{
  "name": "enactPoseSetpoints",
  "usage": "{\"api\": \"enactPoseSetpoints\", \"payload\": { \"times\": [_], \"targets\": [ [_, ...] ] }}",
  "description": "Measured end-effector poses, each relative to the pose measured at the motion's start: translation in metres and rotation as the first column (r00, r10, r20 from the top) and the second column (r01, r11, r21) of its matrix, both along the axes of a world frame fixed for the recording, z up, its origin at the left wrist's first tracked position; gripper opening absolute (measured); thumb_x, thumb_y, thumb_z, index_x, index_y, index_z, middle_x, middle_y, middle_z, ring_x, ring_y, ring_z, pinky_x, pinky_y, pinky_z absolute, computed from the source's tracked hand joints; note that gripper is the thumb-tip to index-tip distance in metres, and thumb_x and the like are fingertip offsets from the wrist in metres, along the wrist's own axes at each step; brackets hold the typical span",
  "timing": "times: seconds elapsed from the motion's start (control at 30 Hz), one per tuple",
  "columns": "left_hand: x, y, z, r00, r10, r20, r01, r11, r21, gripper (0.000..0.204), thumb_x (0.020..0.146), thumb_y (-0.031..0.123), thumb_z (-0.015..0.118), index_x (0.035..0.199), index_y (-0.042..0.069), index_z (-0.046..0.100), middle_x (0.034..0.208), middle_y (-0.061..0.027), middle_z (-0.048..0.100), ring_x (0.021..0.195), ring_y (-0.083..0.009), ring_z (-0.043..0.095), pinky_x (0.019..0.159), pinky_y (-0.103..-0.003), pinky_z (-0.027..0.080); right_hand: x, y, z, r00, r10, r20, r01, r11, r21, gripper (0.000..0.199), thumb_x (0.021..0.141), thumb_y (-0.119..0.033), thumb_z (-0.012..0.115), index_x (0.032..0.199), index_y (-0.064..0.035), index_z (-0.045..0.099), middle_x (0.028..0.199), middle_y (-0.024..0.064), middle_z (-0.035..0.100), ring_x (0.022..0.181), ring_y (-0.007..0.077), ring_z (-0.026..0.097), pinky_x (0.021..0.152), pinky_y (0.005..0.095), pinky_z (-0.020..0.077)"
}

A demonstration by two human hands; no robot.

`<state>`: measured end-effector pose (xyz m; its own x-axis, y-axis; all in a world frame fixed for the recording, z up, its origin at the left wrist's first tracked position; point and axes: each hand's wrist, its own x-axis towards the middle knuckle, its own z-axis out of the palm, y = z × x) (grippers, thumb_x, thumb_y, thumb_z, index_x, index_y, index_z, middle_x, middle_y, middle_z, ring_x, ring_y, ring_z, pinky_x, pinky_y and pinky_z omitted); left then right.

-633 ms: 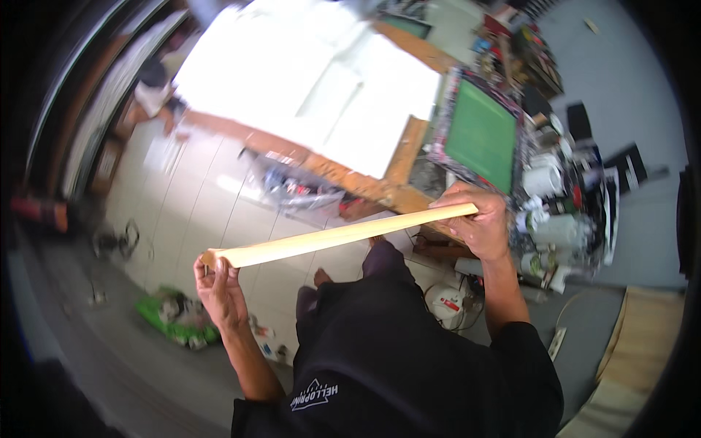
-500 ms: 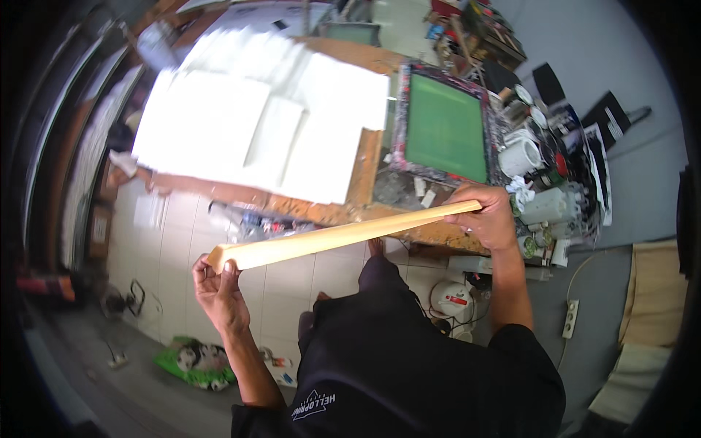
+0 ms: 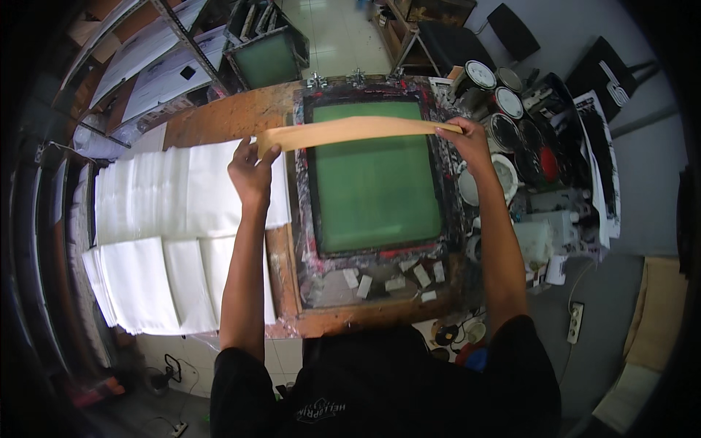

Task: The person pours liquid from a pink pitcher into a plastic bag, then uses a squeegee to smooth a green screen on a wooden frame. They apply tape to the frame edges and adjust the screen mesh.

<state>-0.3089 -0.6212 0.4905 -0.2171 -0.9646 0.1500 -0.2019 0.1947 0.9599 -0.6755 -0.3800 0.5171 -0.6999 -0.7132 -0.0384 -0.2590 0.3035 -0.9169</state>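
A long strip of tan tape [image 3: 358, 130] stretches nearly level between my two hands. My left hand [image 3: 252, 174] pinches its left end between thumb and fingers, and my right hand [image 3: 471, 143] pinches the right end. Beneath the strip lies a screen-printing frame [image 3: 315, 212] with green mesh [image 3: 376, 201] and dark, ink-stained borders. The strip crosses above the far part of the mesh; whether it touches the mesh I cannot tell. Near the frame's front edge lie several small pale blocks [image 3: 395, 282].
Stacks of white sheets [image 3: 146, 197] cover the left of the wooden table [image 3: 219, 113]. Metal clamps [image 3: 358, 76] line the frame's far edge. Several ink cans [image 3: 480, 75] and a white tub [image 3: 504, 175] crowd the right side. More screens [image 3: 266, 58] stand beyond the table.
Both hands have moved up and away from my body, carrying the tape strip from over the table's front edge to above the green screen. My view has turned toward the screen.
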Motion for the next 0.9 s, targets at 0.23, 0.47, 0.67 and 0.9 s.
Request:
{"api": "enactPoseSetpoints", "payload": {
  "times": [0.23, 0.47, 0.67, 0.9],
  "targets": [
    [-0.122, -0.093, -0.08, 0.977, 0.089, 0.194, -0.045, 0.975, -0.219, 0.029, 0.081, 0.015, 0.083, 0.099, -0.007, 0.076, 0.119, -0.0238, 0.071, 0.107, -0.0263, 0.07, 0.092, -0.033, 0.053, -0.103, -0.095, -0.08, 0.995, -0.099, 0.011, 0.098, 0.994, 0.057, 0.036, 0.077, -0.029, 0.087, 0.096, 0.0005, 0.078, 0.082, 0.0063, 0.074, 0.075, 0.0128, 0.066, 0.069, 0.0305, 0.0497],
    [-0.156, -0.127, -0.111, 0.955, -0.023, 0.295, 0.038, 0.998, -0.046, 0.039, 0.082, 0.02, 0.084, 0.11, -0.004, 0.072, 0.095, -0.0123, 0.077, 0.08, -0.0153, 0.068, 0.075, -0.031, 0.053, -0.122, -0.138, -0.13, 0.903, -0.153, -0.401, 0.271, 0.927, 0.258, 0.049, 0.074, -0.039, 0.087, 0.098, 0.0027, 0.076, 0.09, 0.0184, 0.074, 0.082, 0.0275, 0.072, 0.074, 0.0386, 0.0543],
    [-0.166, -0.114, -0.104, 0.92, -0.023, 0.391, 0.053, 0.997, -0.064, 0.041, 0.08, 0.021, 0.084, 0.112, -0.002, 0.073, 0.095, -0.0155, 0.076, 0.082, -0.0197, 0.071, 0.076, -0.035, 0.054, -0.122, -0.133, -0.148, 0.817, -0.178, -0.548, 0.342, 0.915, 0.213, 0.044, 0.074, -0.047, 0.086, 0.099, -0.0111, 0.079, 0.096, 0.0158, 0.068, 0.091, 0.0356, 0.069, 0.078, 0.0463, 0.0534],
    [-0.17, -0.106, -0.118, 0.877, 0.125, 0.465, -0.032, 0.979, -0.203, 0.029, 0.077, 0.015, 0.086, 0.101, 0.002, 0.078, 0.095, -0.0133, 0.072, 0.078, -0.0269, 0.069, 0.076, -0.038, 0.056, -0.115, -0.133, -0.14, 0.784, -0.088, -0.615, 0.308, 0.915, 0.261, 0.041, 0.074, -0.042, 0.086, 0.098, -0.01, 0.077, 0.091, 0.012, 0.063, 0.087, 0.0338, 0.066, 0.074, 0.047, 0.0523]
  ]
}}
